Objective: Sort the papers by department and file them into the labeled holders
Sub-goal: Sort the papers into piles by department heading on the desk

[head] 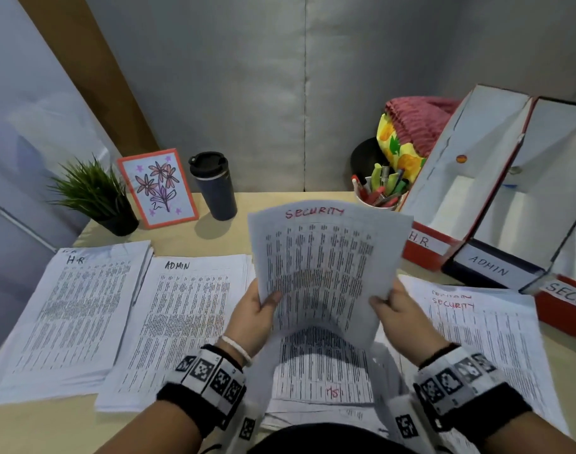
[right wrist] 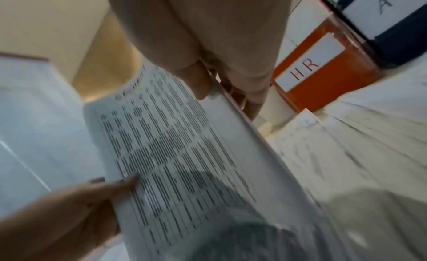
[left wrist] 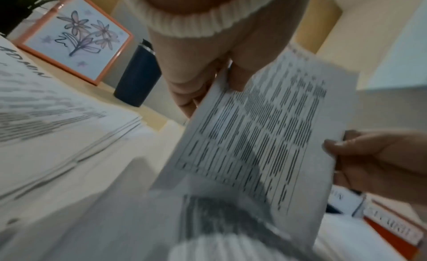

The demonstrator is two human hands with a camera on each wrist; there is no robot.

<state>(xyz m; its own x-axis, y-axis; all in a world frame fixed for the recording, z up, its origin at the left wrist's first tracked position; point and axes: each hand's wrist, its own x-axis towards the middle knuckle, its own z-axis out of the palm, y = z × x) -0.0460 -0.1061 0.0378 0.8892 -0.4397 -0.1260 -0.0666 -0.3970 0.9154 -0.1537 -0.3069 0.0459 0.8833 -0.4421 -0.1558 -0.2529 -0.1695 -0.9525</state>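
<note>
Both hands hold up a printed sheet headed SECURITY over the middle of the desk. My left hand pinches its left edge, thumb on the front; my right hand pinches its right edge. The left wrist view shows the same sheet, the right wrist view too. Beneath it lies an unsorted stack. Sorted piles lie flat: HR at left, ADMIN beside it, SECURITY at right. Three tilted holders stand at right: HR, ADMIN, SECURITY.
Along the back of the desk stand a small potted plant, a framed flower drawing, a dark travel mug and a cup of pens. A bright cloth bundle sits behind the holders. Grey partition walls enclose the desk.
</note>
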